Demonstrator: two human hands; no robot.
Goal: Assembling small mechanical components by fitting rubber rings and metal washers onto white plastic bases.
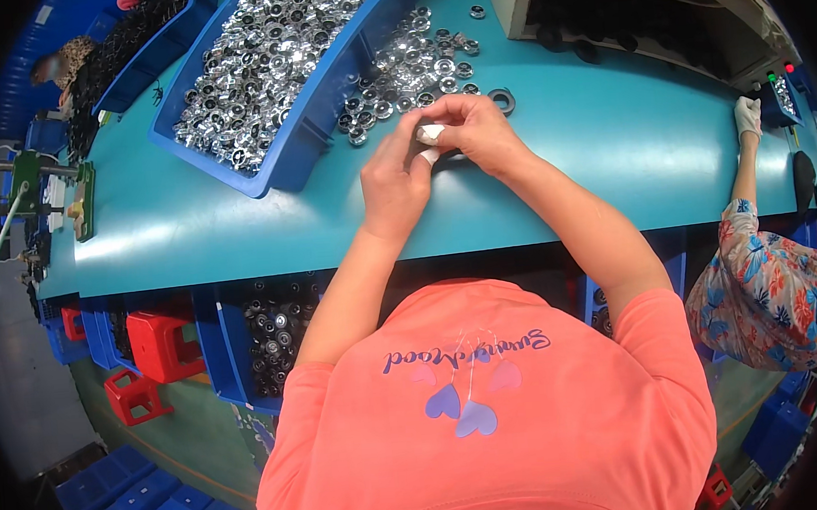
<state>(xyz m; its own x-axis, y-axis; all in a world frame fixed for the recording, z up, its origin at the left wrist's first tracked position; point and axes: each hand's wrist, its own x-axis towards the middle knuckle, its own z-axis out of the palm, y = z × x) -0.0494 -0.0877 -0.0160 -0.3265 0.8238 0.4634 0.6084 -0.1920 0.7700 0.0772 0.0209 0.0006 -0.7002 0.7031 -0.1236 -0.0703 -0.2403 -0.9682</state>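
On the teal table (188, 223), both hands' fingers pinched on a small white piece (430, 133), blue bin (310, 134) edge close left, bare tabletop right.

Bright overhead light, white glare on the teal table (189, 234); fisheye bending, black vignetted corners, sharp centre

I can't tell what the small white piece (430, 133) is; my left hand (394, 182) and right hand (475, 129) cover most of it.
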